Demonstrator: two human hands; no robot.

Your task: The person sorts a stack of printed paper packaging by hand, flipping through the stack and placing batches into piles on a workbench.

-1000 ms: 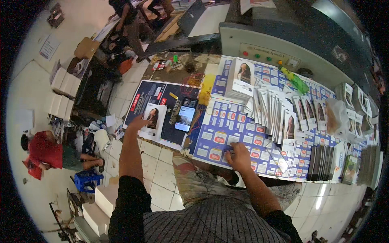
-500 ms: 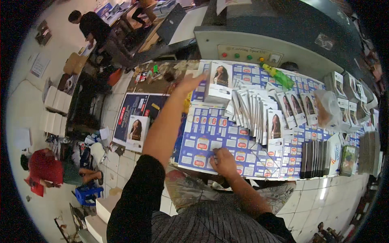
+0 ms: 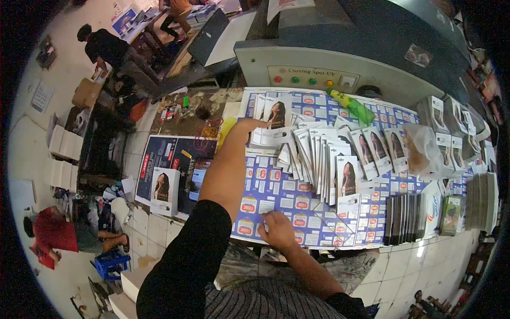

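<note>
At the far left of the table my left hand (image 3: 252,128) is closed at the side of a stack of printed cards (image 3: 279,112). A finger lies over the top card, which pictures a long-haired figure; the other fingers are mostly hidden. My right hand (image 3: 278,231) rests low over the blue printed sheet (image 3: 270,186) near the front edge, fingers loosely bent and apart, holding nothing. Between and to the right of my hands spreads a fanned row of the same white cards (image 3: 348,183). More cards (image 3: 376,150) lie behind that row.
A green bottle (image 3: 357,108) lies by the grey machine (image 3: 313,64). A plastic bag (image 3: 422,149), card stacks (image 3: 443,149) and a dark-edged row (image 3: 405,219) stand right. Another stack (image 3: 164,191) and a phone (image 3: 198,178) are left. Two people (image 3: 109,50) (image 3: 56,231) are beyond.
My left hand has come nearer and closed at the stack, whose top cards now sit shifted from those behind. My right hand stays over the sheet. The view has shifted slightly.
</note>
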